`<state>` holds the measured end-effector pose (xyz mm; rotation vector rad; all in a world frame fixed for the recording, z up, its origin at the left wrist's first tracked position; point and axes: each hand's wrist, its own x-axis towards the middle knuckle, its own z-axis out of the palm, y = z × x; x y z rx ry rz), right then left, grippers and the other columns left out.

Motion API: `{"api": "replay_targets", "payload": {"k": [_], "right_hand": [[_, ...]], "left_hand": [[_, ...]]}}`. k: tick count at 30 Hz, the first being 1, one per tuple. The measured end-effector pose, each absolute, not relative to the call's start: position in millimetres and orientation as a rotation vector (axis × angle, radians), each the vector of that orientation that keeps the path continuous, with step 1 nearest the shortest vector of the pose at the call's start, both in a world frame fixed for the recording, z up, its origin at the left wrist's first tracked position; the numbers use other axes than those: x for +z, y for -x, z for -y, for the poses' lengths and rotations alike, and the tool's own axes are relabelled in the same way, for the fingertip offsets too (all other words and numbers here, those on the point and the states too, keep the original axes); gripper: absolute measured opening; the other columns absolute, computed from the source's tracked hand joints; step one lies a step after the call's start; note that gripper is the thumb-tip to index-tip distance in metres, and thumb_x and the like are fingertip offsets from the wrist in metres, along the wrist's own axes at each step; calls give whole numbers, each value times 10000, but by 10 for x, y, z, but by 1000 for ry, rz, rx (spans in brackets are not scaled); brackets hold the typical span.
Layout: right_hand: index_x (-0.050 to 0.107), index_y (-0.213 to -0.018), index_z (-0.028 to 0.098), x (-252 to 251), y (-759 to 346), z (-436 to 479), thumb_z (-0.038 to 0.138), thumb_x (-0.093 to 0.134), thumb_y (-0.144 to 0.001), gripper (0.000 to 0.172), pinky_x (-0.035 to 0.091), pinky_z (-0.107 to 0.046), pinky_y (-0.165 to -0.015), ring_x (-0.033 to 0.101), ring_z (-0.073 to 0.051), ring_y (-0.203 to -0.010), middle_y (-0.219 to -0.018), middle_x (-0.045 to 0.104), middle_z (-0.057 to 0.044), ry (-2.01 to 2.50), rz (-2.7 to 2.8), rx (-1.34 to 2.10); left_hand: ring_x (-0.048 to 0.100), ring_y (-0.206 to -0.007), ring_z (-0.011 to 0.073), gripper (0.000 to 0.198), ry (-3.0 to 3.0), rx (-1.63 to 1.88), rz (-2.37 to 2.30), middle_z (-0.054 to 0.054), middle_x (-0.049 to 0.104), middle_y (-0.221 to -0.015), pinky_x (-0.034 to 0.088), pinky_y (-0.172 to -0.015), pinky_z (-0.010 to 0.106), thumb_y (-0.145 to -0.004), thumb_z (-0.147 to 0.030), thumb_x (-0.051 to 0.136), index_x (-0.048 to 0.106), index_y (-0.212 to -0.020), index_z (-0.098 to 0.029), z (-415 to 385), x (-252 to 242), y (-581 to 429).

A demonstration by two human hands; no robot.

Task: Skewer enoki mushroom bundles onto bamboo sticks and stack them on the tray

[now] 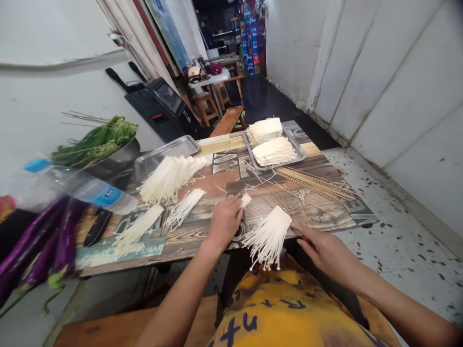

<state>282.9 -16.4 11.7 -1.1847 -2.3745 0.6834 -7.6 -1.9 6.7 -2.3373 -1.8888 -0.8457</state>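
Note:
My left hand (224, 219) rests on the table's near edge, fingers curled round a small clump of white enoki mushrooms (246, 200). My right hand (321, 248) lies flat with fingers stretched, touching the right side of a fanned bunch of enoki (269, 236) that overhangs the table edge. More enoki bunches (170, 178) lie to the left. A pile of thin bamboo skewers (318, 185) lies at the right of the table.
A metal tray (300, 153) holds skewered enoki. An empty tray (162, 154), a bowl of green stalks (97, 142), a plastic bottle (90, 188), purple eggplants (43, 246) and a dark knife (96, 229) sit left. Stools and a bench stand beyond.

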Motion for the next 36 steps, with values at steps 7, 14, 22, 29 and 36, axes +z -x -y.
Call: {"api": "replay_targets", "payload": {"k": [7,14,22,29,36], "right_hand": [[537,-1296,125,-42,-2929,319,123,337,-941,408,560,-272,-690,708,-188,-848,-1032,725,-115,1026,2413,335],[523,-1311,107,-70,-3019,271,105,352,-934,414,527,-269,-568,703,-183,-707,-896,737,-94,918,2469,313],[509,-1333,115,6,-3078,189,128,363,-948,412,525,-261,-619,710,-187,-769,-979,734,-105,880,2512,497],[512,-1328,109,-17,-3067,196,117,338,-945,421,502,-270,-576,705,-195,-726,-933,735,-111,889,2527,448],[477,-1351,124,-64,-3072,225,101,349,-938,433,481,-250,-568,689,-173,-697,-884,728,-95,865,2483,431]], "left_hand": [[645,-880,210,119,2333,-912,1725,72,723,-951,522,-839,375,-875,-147,560,670,-918,-169,-23,-8,-66],[644,-930,226,170,2383,-888,1566,121,716,-1020,525,-877,412,-881,-126,550,675,-996,-117,-77,-35,-114],[659,-933,227,193,2419,-820,1480,123,721,-1013,536,-877,429,-904,-138,521,683,-1008,-130,-82,-5,-105],[656,-985,222,239,2427,-841,1490,112,712,-1061,536,-897,419,-916,-140,500,667,-1087,-149,-79,5,-109],[660,-988,226,246,2449,-852,1512,113,714,-1065,536,-911,440,-922,-154,488,660,-1098,-145,-78,-4,-88]]}}
